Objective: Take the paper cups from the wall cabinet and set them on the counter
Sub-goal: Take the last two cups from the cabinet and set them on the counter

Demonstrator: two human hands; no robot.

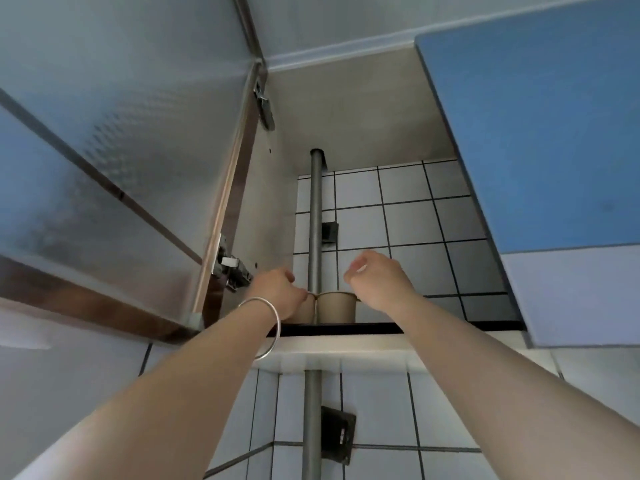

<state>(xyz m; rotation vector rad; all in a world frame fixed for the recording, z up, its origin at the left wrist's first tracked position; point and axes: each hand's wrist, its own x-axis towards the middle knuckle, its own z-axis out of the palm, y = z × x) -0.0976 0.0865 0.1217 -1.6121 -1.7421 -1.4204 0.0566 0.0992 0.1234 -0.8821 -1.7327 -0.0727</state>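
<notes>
Two brown paper cups stand on the bottom shelf (433,328) of the open wall cabinet. The right cup (336,307) is in plain view. The left cup (307,310) is mostly hidden behind my left hand (278,292), whose fingers pinch its rim. My right hand (375,277) hovers just right of and above the right cup, fingers curled, apparently holding nothing. A silver bangle circles my left wrist.
A grey vertical pipe (315,220) runs through the cabinet just behind the cups. The frosted glass door (121,150) is swung open at left, the blue door (540,140) at right. White tiles with dark grout cover the wall.
</notes>
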